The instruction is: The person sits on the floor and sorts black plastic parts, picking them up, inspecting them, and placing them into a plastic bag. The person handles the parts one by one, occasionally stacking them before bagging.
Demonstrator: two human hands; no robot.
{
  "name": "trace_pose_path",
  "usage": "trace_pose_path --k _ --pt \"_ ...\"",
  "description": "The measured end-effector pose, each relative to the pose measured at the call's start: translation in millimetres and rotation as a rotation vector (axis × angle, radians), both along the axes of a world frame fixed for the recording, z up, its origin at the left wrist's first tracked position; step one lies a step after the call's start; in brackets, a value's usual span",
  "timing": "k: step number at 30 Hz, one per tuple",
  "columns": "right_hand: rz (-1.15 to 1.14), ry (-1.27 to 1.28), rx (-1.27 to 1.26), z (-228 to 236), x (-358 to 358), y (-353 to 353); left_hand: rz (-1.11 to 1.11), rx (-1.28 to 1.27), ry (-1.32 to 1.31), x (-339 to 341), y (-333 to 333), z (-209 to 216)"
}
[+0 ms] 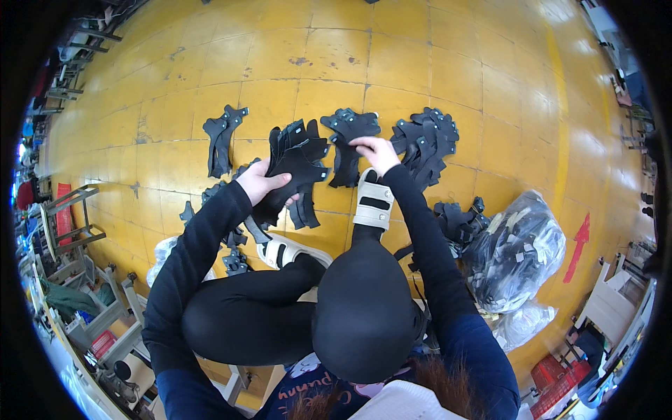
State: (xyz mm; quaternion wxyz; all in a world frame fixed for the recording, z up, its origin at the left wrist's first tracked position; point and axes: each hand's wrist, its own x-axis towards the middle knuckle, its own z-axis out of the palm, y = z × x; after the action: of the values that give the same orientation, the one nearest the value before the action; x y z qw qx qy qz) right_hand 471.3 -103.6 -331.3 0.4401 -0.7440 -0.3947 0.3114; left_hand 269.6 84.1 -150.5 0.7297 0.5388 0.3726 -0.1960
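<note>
Black flat pieces (301, 164) in the left hand (260, 184)

Black pieces (299, 166) in left hand (262, 183), right hand (378, 153) near 1 pile (350, 126)

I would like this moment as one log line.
left hand: holds flat, black, irregular-shaped pieces; right hand: over similar black pile, contact unclear; surroundings: yellow tiled floor, clear plastic bag

Single fisheye view is facing downward and forward from head height, looming close above the knee (367, 308), spanning the floor (308, 63) toward its side edges.
</note>
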Motion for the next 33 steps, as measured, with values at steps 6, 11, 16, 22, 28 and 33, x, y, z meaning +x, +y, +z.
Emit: trace_pose_path --k 6,11,16,22,28,33 --pt "-0.281 -0.297 -0.160 -40.9 22.5 14.3 0.032 -0.262 -0.100 9.2 -3.4 -3.6" --pt "-0.346 0.288 0.207 62.7 -2.1 19.7 0.075 -0.303 -0.157 6.5 -1.5 -5.2" --pt "-0.122 0.364 0.323 134.4 -29.7 -1.5 0.091 -0.258 -0.147 11.4 -4.6 -6.3" --pt "0.067 0.054 0.502 146.3 -52.5 -7.4 0.042 -0.005 -0.153 8.8 -4.4 -5.3" --pt "0.443 0.496 0.452 143.5 -48.2 -28.4 0.340 -0.047 -0.086 5.2 16.0 -4.5" --pt "0.195 0.521 0.027 54.2 -29.2 -10.6 0.358 -0.333 -0.114 10.6 6.1 23.5"
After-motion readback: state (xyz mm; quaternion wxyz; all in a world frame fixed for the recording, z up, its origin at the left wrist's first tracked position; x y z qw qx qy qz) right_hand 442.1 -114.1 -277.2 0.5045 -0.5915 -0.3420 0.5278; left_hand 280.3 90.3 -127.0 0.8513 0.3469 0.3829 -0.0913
